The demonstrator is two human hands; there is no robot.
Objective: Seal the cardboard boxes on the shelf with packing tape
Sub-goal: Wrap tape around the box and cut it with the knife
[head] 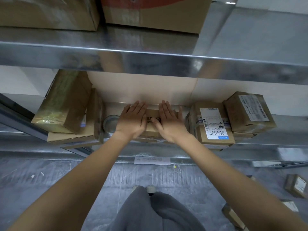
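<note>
A metal shelf (pixel 166 152) fills most of the view, and a second metal level (pixel 150 60) crosses above it. On the upper level stand two big cartons (pixel 150 14), one beside the other. Behind the hands, a pale cardboard sheet (pixel 141 87) leans at the back of the lower level.

On the left of the lower level a long box (pixel 66 100) wrapped in clear film lies tilted on a flat carton (pixel 73 135). On the right there is a stack of parcels (pixel 215 125) with white labels, and one more parcel (pixel 250 110) sits just beside it, also tilted. On the grey floor (pixel 50 180) at the right, some small parcels (pixel 295 187) lie apart from each other.

In the middle of the lower level is the box (pixel 152 120) of the task, a small brown one with black print on top. Both hands lie flat on its top with straight fingers (nothing is gripped). The left hand (pixel 132 118) covers the left part, and the right hand (pixel 170 121) covers the right part, with its thumb pointing to the print. The two hands are near each other but do not touch.

A tape roll (pixel 110 122) stands on the shelf just left of the left hand, between the box and the flat carton. I cannot tell if it touches the hand.

At the bottom, the person's grey trousers (pixel 158 212) and shoes (pixel 145 189) are visible.
</note>
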